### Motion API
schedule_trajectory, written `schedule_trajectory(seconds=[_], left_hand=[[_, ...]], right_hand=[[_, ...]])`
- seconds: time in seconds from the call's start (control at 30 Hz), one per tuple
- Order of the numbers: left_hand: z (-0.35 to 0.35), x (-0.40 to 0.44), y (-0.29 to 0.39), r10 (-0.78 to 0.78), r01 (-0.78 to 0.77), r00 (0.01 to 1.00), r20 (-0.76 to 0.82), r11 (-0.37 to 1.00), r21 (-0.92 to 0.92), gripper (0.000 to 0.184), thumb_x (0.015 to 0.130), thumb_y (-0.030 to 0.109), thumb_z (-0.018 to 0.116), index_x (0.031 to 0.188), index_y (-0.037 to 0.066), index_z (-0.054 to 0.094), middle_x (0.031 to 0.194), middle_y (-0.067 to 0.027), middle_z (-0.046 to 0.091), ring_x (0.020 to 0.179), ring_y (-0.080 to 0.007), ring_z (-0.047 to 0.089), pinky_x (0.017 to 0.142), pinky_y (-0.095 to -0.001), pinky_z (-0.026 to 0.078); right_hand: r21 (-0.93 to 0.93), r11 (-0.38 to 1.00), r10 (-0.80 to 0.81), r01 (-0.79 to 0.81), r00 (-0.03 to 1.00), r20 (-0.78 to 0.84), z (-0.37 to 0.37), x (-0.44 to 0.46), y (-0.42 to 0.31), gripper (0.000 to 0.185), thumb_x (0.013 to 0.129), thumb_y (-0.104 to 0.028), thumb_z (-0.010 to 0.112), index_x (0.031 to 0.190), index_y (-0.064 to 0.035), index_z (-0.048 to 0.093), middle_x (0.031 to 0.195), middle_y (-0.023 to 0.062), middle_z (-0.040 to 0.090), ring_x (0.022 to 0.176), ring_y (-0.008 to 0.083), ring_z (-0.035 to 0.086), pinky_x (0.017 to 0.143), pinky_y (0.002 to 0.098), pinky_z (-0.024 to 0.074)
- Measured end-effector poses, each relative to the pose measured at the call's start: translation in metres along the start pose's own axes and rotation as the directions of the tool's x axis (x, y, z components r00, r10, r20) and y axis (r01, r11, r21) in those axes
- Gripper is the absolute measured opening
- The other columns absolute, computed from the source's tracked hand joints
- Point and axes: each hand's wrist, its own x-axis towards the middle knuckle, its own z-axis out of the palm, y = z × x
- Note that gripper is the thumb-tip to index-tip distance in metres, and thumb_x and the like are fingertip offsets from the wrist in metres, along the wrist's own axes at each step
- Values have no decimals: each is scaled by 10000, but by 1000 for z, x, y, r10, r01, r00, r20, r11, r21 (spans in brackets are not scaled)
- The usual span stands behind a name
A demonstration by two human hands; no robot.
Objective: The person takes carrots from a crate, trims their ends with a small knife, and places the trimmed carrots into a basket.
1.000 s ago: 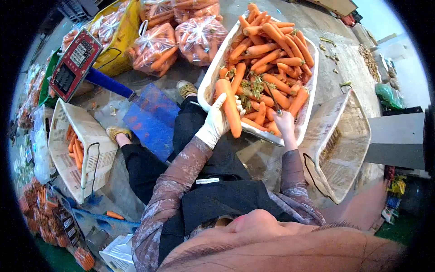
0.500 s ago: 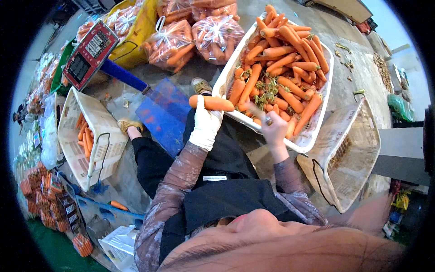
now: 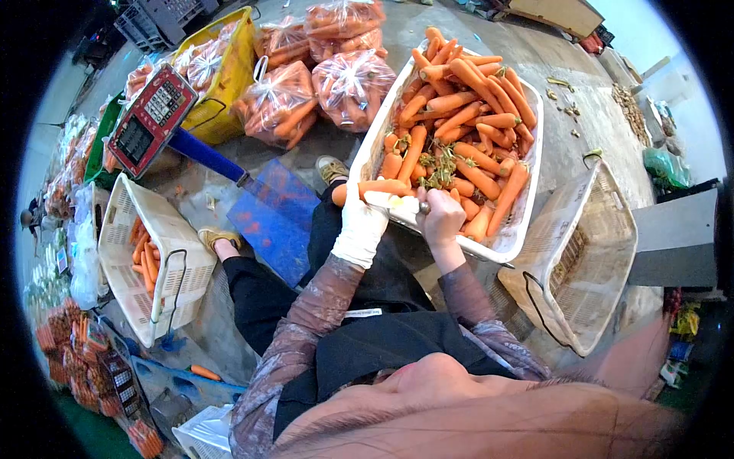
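Note:
My left hand, in a white glove, is closed around a carrot held level at the near left corner of a white crate. My bare right hand is curled into a fist close to the gloved fingertips and the carrot's right end. Something small and dark shows at its finger side; what the fist holds, I cannot make out. Piled in the crate are many loose carrots, with green leafy trimmings among them.
On the left stands a crate with several carrots inside; a tilted crate is on the right. A scale with a red display and blue platform lies ahead. Behind are bagged carrots and a yellow crate.
My right hand has moved left from over the crate's near edge to the carrot's right end. The left hand still grips the carrot. The view has shifted slightly.

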Motion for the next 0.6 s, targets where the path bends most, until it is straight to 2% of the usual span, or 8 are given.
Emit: schedule_trajectory(seconds=[0.07, 0.13, 0.2, 0.33, 0.37, 0.4, 0.47, 0.6], left_hand=[[12, 9, -10, 87, -110, 987, -135, 979, -174, 479, 959, 361, 453, 1283, 9, 432, 1224, -160, 523, 1085, -292, 536, 969, -428, 450], [26, 1, -3, -41, -44, 944, -327, 968, -249, 471, 951, 328, 494, 1305, 28, 412, 1240, -147, 509, 1098, -294, 524, 997, -448, 428], [26, -6, -3, -57, -32, 946, -319, 963, -269, 486, 951, 334, 494, 1317, 29, 396, 1251, -149, 497, 1106, -294, 516, 1007, -444, 420], [-15, 15, -5, 23, -43, 995, -101, 977, -209, 516, 953, 339, 492, 1342, 29, 353, 1272, -153, 473, 1125, -291, 501, 1022, -444, 410], [-19, 16, -8, 98, -98, 995, -10, 995, 23, 523, 952, 346, 492, 1341, 25, 353, 1269, -156, 473, 1120, -290, 502, 1021, -444, 410], [-10, 11, -7, 172, -187, 982, 82, 953, 240, 530, 951, 354, 493, 1340, 21, 353, 1266, -159, 472, 1116, -288, 503, 1020, -445, 411], [14, 2, -3, -28, -45, 971, -239, 956, -292, 539, 945, 369, 502, 1337, 26, 362, 1244, -159, 490, 1086, -288, 517, 1019, -445, 412], [0, 5, -6, 38, -87, 977, -212, 970, -228, 530, 936, 378, 520, 1324, 41, 391, 1210, -149, 517, 1051, -280, 533, 990, -450, 429]], right_hand=[[-61, 994, 94, -92, 995, 32, 12, 1, 22, 257, 827, -257, 627, 645, -83, 576, 616, 108, 589, 576, 298, 602, 527, 384, 470], [-264, 831, 554, -489, 697, 455, 24, 8, 56, 317, 821, -361, 598, 784, -57, 683, 784, 173, 667, 754, 340, 655, 664, 425, 518], [-427, 717, 696, -551, 540, 473, 18, 10, 88, 405, 810, -429, 568, 903, -59, 704, 898, 212, 667, 889, 360, 648, 778, 455, 512], [-423, 758, 650, -496, 621, 437, 0, 1, 97, 435, 819, -458, 579, 840, -43, 706, 819, 208, 667, 810, 357, 658, 721, 449, 510], [-427, 759, 649, -492, 622, 438, 5, -4, 99, 435, 819, -458, 579, 840, -43, 706, 819, 208, 667, 810, 357, 658, 721, 449, 510], [-327, 796, 604, -509, 644, 470, 11, -8, 100, 420, 805, -435, 600, 829, -26, 693, 793, 204, 666, 769, 339, 661, 702, 439, 513], [11, 820, 481, -572, 701, 527, 7, -11, 83, 389, 813, -388, 653, 780, -1, 669, 644, 112, 648, 573, 224, 617, 571, 358, 489], [494, 102, 206, -864, 504, 839, 1, -8, 24, 364, 893, -358, 613, 760, -21, 646, 537, -52, 460, 434, 64, 381, 413, 239, 308]])
